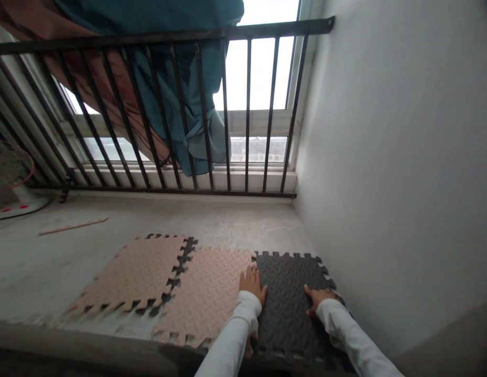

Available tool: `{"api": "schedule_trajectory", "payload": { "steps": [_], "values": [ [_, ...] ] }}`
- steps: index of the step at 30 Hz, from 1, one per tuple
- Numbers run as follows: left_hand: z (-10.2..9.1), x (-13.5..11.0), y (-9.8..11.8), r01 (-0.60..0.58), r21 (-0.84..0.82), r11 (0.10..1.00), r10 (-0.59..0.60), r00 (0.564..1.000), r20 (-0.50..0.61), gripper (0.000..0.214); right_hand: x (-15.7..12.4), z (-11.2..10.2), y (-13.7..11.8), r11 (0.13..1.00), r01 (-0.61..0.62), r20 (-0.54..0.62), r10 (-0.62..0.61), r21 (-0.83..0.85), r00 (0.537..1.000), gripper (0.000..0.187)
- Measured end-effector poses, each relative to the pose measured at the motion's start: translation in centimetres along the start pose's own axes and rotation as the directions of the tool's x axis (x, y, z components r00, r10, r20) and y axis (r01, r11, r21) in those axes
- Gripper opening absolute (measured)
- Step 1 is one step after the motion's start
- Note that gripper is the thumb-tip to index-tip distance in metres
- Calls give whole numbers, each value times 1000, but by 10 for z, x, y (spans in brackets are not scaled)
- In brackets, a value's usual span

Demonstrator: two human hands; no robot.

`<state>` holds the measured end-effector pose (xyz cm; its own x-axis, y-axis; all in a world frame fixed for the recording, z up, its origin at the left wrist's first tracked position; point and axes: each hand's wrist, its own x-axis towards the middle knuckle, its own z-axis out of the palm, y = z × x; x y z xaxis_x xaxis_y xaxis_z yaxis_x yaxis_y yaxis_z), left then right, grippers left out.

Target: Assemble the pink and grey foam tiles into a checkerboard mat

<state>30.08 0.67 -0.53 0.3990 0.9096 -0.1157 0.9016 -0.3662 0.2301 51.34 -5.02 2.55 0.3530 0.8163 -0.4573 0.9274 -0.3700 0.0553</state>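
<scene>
My left hand [252, 285] lies flat with its fingers spread over the seam between a pink foam mat tile [207, 290] and a black foam mat tile [284, 303]. At the black tile's right side, my right hand [322, 300] grips the edge, thumb on top and the other fingers partly hidden by the hand. The black tile is beside the wall. Further left, a second pink tile [137, 269] lies on the ledge, with dark pieces showing along its jigsaw edges.
A dark metal railing [160, 36] runs along the window, with a teal and pink cloth [180, 99] draped over it. A white wall [400, 157] rises on the right. On the concrete ledge [27, 283] are a thin strip [74, 226] and a fan base [23, 205]. The ledge drops off in front.
</scene>
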Motion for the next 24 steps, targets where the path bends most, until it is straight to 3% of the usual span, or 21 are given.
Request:
{"api": "schedule_trajectory", "payload": {
  "steps": [7, 12, 24],
  "values": [
    [23, 4, 5, 34, -23, 999, -36, 991, -128, 67, -16, -10, -7, 994, -72, 103, 80, -80, 991, 82],
    [38, 11, -3, 85, 12, 996, -82, 986, -148, 59, -19, -13, -8, 992, -72, 126, 85, -101, 988, 81],
    [23, 40, -22, 33, 10, 999, -32, 992, -121, 58, -5, -7, -1, 994, -35, 123, 48, -105, 991, 88]
  ]
}}
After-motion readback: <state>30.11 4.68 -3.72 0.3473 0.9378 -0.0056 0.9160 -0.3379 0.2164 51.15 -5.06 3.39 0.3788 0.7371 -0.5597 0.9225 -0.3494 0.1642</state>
